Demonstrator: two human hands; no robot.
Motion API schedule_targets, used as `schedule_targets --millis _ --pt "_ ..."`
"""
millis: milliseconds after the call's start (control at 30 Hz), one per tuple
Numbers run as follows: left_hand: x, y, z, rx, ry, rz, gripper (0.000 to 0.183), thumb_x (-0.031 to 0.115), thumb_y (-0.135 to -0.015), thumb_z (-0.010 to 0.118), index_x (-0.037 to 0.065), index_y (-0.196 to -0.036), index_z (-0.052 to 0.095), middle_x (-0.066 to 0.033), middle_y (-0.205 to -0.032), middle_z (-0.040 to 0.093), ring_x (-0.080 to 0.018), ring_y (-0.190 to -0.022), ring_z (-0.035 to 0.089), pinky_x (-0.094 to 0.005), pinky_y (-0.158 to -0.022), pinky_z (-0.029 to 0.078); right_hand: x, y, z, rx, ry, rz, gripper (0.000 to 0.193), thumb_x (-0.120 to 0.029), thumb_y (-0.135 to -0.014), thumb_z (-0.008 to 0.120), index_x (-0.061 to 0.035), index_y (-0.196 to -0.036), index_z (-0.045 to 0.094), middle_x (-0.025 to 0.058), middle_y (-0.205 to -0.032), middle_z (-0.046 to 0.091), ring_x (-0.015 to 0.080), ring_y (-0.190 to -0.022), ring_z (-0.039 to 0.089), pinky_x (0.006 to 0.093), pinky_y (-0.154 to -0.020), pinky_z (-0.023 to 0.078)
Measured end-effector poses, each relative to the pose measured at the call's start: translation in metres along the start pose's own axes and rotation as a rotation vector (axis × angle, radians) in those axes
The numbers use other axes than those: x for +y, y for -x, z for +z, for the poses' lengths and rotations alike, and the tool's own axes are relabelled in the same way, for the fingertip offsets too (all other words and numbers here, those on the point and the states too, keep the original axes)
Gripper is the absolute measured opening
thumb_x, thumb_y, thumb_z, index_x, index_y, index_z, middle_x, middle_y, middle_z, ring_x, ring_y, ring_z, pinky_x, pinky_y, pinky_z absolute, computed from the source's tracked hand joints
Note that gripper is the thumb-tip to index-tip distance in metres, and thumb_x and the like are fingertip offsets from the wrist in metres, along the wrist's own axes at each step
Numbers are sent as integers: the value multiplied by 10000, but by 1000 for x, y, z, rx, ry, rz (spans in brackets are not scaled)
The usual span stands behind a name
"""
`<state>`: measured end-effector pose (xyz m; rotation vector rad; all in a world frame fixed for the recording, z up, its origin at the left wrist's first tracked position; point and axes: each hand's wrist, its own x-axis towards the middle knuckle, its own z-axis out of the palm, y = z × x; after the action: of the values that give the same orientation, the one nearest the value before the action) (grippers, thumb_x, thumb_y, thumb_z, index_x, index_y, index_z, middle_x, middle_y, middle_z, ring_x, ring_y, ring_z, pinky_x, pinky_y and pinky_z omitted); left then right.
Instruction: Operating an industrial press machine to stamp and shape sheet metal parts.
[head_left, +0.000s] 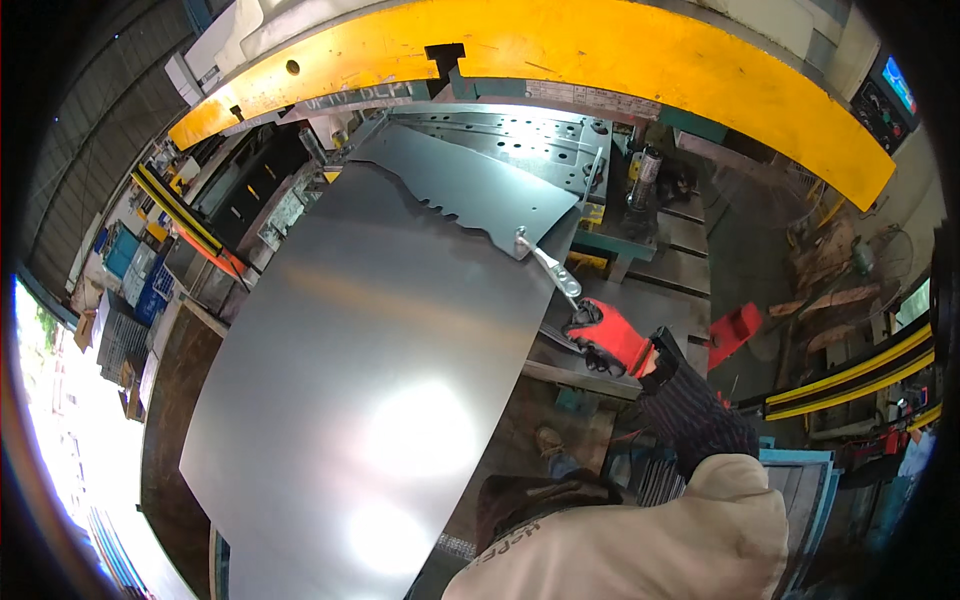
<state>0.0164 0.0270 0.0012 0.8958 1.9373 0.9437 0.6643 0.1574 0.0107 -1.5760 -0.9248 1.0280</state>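
My right hand (608,338), in a red and black glove, is closed on the lower end of a silver hand tool (558,275) with a long handle. The tool's small round head touches the corner of a grey sheet-metal piece (470,185) with a notched, wavy edge. Below and left of it stretches a large smooth metal sheet (370,330), bright with reflections. The notched piece lies at the sheet's far end, next to the perforated die plate (500,135). My left hand is not in view.
A yellow press beam (560,40) arches across the far side. Slotted metal bed (670,275) lies right of the sheet. Yellow-and-black guard bars (180,210) stand at left, with another guard bar (850,375) at right. A control panel (885,105) with a lit screen is at the far right.
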Motion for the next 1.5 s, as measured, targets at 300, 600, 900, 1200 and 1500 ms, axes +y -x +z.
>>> schedule_targets --millis 300,600,900,1200,1500 --pt "-3 2 -3 8 16 3 322 267 -811 428 25 -1017 479 -48 -817 515 -159 -760 496 -289 -673 408 23 64 8 -168 -194 104 266 -127 -646 622 -23 -845 480 8 -659 498 93 -571 464 234 -541 395" --pt "-5 -2 -6 -8 21 6 342 279 -804 434 22 -1025 473 -53 -835 516 -167 -771 499 -294 -685 408 58 117 -31 -347 -859 375 340 -120 -614 627 21 -899 508 67 -664 523 112 -488 466 224 -420 353" --pt "5 0 -8 -12 12 9 362 292 -796 440 19 -1033 468 -59 -852 518 -176 -782 501 -300 -697 407 185 76 -11 -343 -4 361 434 -195 -639 620 -47 -1016 465 43 -680 529 142 -586 502 274 -525 417" --pt "10 6 -5 12 7 0 384 304 -789 446 16 -1041 462 -65 -869 519 -184 -793 503 -305 -708 407 251 -31 38 134 665 267 427 -354 -611 611 -32 -874 516 171 -846 549 315 -818 515 377 -693 405" --pt "5 4 -4 11 36 6 405 316 -782 452 13 -1050 456 -70 -886 521 -193 -805 505 -310 -720 407 162 -30 8 55 -221 89 305 -217 -716 538 -57 -974 510 105 -906 556 200 -845 532 333 -699 427"
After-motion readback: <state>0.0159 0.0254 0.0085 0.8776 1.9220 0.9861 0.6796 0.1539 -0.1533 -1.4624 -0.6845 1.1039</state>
